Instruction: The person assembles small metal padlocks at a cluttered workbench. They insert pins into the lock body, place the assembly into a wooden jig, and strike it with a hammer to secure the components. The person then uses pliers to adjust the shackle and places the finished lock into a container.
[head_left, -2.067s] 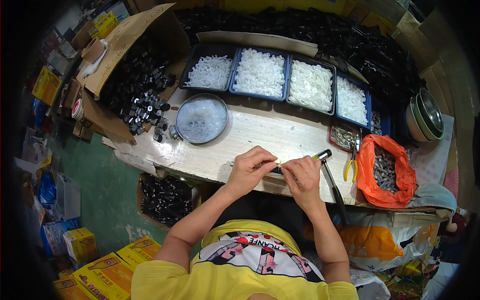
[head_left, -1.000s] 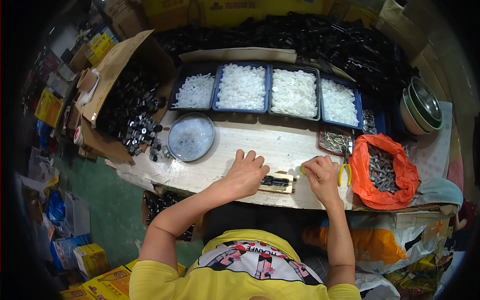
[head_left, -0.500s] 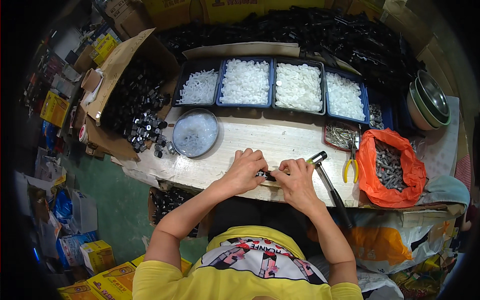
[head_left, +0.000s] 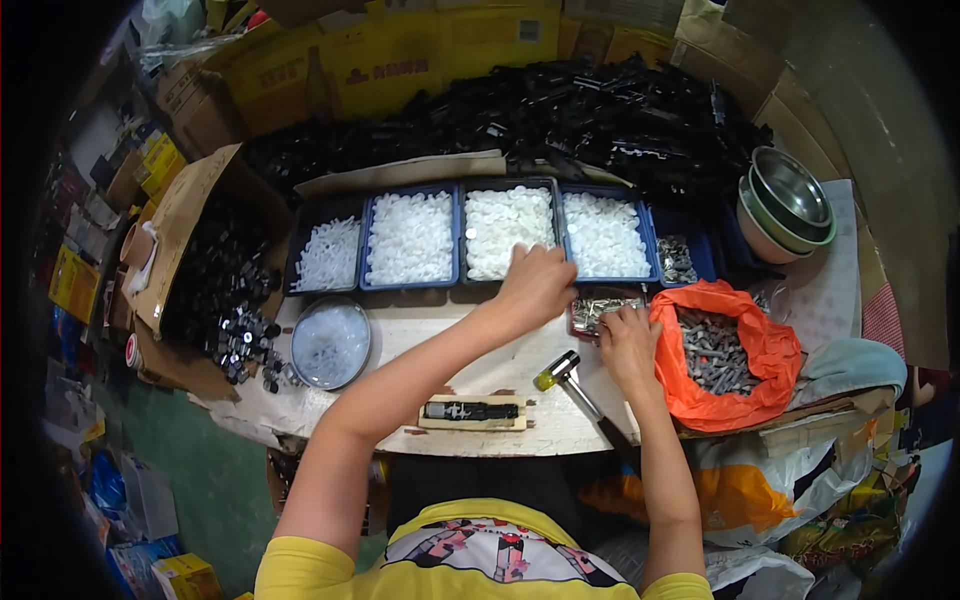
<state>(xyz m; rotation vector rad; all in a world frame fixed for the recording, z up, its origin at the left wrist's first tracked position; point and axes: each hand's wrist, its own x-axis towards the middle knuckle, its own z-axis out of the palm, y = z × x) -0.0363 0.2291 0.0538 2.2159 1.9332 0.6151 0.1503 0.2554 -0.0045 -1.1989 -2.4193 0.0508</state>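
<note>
My left hand point(head_left: 537, 285) reaches over the lower right corner of the third bin point(head_left: 510, 232), which holds white round discs. Its fingers are curled together, and the tips are hidden. Bent fingers of my right hand point(head_left: 630, 350) dip into a small tray of metal pins point(head_left: 592, 308), beside the orange bag. What they pinch does not show. In front of me a black elongated part with grey metal pieces point(head_left: 470, 411) lies in a pale wooden holder point(head_left: 434, 424) on the table, touched by neither hand. A hammer point(head_left: 590, 399) lies between it and my right forearm.
Other bins hold white tubes point(head_left: 328, 254) and white small pieces point(head_left: 412, 238) point(head_left: 605, 236). A round dish point(head_left: 331, 343) stands at left by a carton of black parts point(head_left: 165, 240). The orange bag point(head_left: 675, 385) holds grey pieces. Bowls point(head_left: 790, 205) and a black heap point(head_left: 520, 115) are behind.
Both hands have left the black part, which now lies in its holder. My left hand went up to the disc bin, my right to the pin tray. The view has shifted.
</note>
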